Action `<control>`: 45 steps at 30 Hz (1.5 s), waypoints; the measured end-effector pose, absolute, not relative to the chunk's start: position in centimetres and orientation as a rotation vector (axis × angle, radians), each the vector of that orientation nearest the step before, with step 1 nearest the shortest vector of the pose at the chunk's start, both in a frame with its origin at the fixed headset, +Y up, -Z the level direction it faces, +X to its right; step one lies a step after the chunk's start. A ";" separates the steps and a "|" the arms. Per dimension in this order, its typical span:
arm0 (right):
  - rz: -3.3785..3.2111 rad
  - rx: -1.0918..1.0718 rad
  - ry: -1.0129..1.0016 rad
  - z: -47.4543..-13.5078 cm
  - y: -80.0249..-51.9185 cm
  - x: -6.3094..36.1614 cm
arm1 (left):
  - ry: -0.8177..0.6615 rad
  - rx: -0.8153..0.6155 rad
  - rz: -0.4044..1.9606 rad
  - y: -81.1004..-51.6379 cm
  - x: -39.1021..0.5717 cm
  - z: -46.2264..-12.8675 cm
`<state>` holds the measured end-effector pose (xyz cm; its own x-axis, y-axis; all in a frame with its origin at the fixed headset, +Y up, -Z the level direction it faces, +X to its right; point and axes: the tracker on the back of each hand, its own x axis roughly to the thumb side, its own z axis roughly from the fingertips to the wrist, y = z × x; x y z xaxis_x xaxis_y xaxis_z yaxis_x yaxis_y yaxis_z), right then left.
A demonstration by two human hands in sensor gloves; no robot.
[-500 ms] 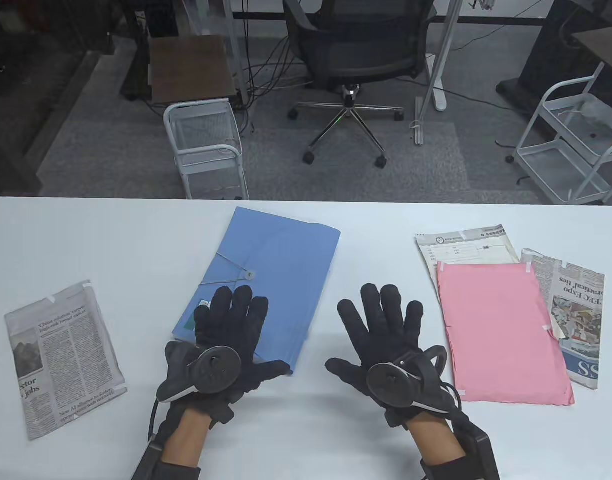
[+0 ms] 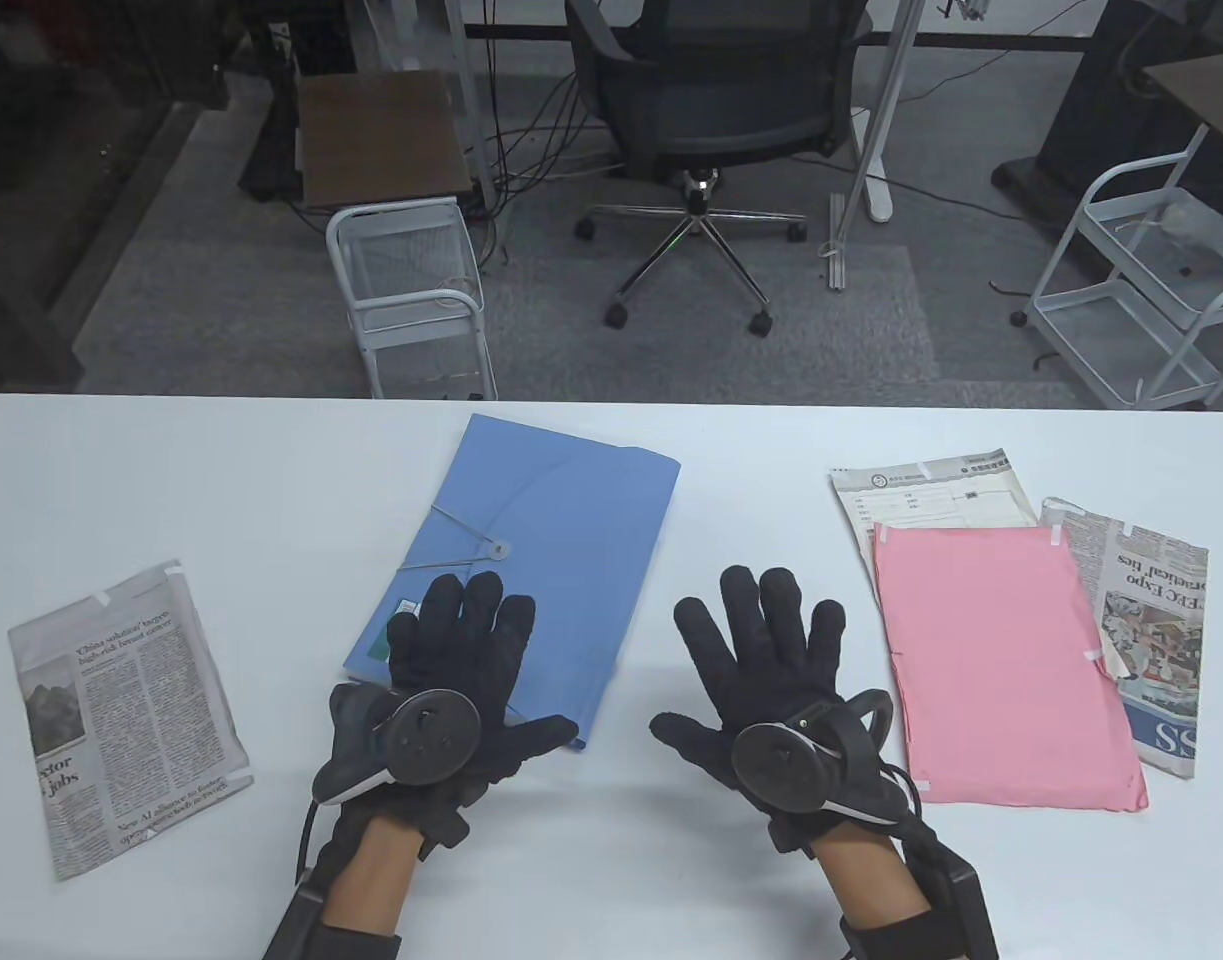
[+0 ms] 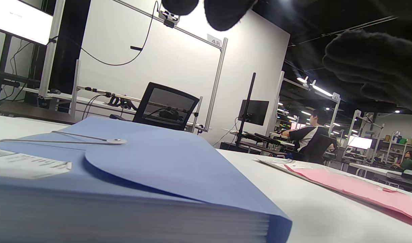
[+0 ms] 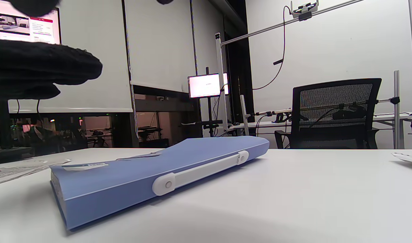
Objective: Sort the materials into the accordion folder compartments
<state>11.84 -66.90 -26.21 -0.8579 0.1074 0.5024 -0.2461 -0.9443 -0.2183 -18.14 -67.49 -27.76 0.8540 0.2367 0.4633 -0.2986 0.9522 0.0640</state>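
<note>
A blue accordion folder [image 2: 551, 540] lies closed on the white table [image 2: 221, 480], its elastic cord looped round a button [image 2: 499, 549]. My left hand [image 2: 451, 670] hovers flat over the folder's near corner, fingers straight. My right hand [image 2: 761, 660] is spread open above bare table between the folder and a pink sheet [image 2: 1001, 660]. Under the pink sheet lie a printed form [image 2: 931, 495] and a newspaper piece [image 2: 1156, 620]. Another newspaper sheet [image 2: 126, 710] rests at the left. The folder [image 3: 142, 175] fills the left wrist view; the right wrist view shows its white handle [image 4: 199, 172].
Beyond the table's far edge stand an office chair [image 2: 711, 110], a white wire cart [image 2: 411, 290] and a second cart [image 2: 1151, 280]. A person sits at a desk in the background of the left wrist view.
</note>
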 end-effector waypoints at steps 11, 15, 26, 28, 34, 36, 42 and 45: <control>2.823 0.680 -0.325 -27.1 -68.1 12.7 | -0.243 0.009 0.258 -70.7 -21.3 -32.0; 2.820 0.653 -0.301 -27.3 -68.3 13.2 | -0.090 -0.089 0.068 -71.8 -23.6 -34.6; 2.796 0.567 -0.264 -28.1 -68.6 14.4 | 0.395 -0.632 0.072 -73.3 -24.4 -39.2; 2.796 0.548 -0.261 -28.2 -68.6 14.7 | 0.431 -0.715 0.054 -73.4 -24.1 -39.9; 2.776 0.507 -0.272 -28.3 -68.4 15.3 | 0.495 -0.762 0.065 -73.9 -24.2 -40.7; 2.777 0.500 -0.271 -28.4 -68.3 15.3 | 0.487 -0.760 0.073 -74.0 -24.5 -40.7; 2.772 0.481 -0.263 -28.6 -68.4 15.5 | 0.477 -0.688 0.173 -73.5 -25.8 -39.4; 2.769 0.465 -0.267 -28.7 -68.2 15.8 | 0.460 -0.622 0.351 -73.0 -26.6 -38.2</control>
<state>15.84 -68.24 -28.68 -0.8960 0.2795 0.3450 -0.3402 -0.9315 -0.1288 -26.59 -73.04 -38.24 0.8423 0.1760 -0.5094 -0.4452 0.7600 -0.4735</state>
